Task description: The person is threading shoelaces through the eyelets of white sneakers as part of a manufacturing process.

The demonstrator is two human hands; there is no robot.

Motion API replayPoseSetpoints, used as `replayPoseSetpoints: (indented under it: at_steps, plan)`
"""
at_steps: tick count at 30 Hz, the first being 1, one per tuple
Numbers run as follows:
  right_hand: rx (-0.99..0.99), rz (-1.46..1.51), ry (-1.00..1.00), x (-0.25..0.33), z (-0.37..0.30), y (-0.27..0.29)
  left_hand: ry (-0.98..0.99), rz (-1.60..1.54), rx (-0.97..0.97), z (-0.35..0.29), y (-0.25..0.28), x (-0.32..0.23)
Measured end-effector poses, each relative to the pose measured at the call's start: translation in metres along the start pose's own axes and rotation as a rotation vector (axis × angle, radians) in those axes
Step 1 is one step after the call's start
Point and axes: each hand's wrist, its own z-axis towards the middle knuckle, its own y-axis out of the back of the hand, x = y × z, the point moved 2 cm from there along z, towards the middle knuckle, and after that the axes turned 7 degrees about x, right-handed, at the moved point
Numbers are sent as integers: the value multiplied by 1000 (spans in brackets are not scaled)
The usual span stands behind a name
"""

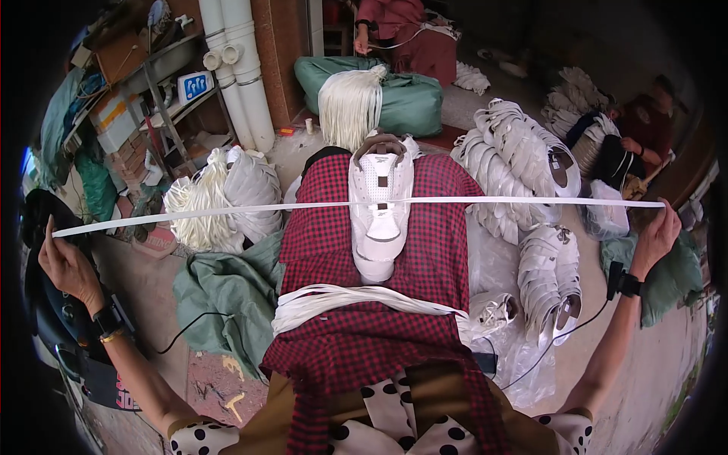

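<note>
A white flat shoelace (197, 214) is stretched wide across my front, nearly level. Its left end is pinched in my left hand (72, 269). The other end is between the fingertips of my right hand (657, 241), about as far out on the right. Midway, the lace meets a white sneaker (381, 231) on my lap, toe toward me; whether it runs through the eyelets there I cannot tell. Under the sneaker lies a red and black checked cloth (436, 243). A bundle of loose white laces (341, 305) lies across my lap, nearer to me.
Stacks of white shoe uppers (512, 159) stand at the right, with more uppers (254, 193) at the left. White laces (353, 106) hang over a green sack (413, 102) ahead. A person (402, 34) sits beyond it, another person (648, 121) at far right. White pipes (239, 68) rise at left.
</note>
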Motion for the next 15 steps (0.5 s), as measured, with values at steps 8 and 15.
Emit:
replayPoseSetpoints:
  at_steps: [8,15]
  plan:
    - [686,1411,-401,277,-95,-66,426,-1384,467,-68,-88,-267]
    - [969,1478,-212,373,-110,-97,471,-1645,1093,-152,-114,-391]
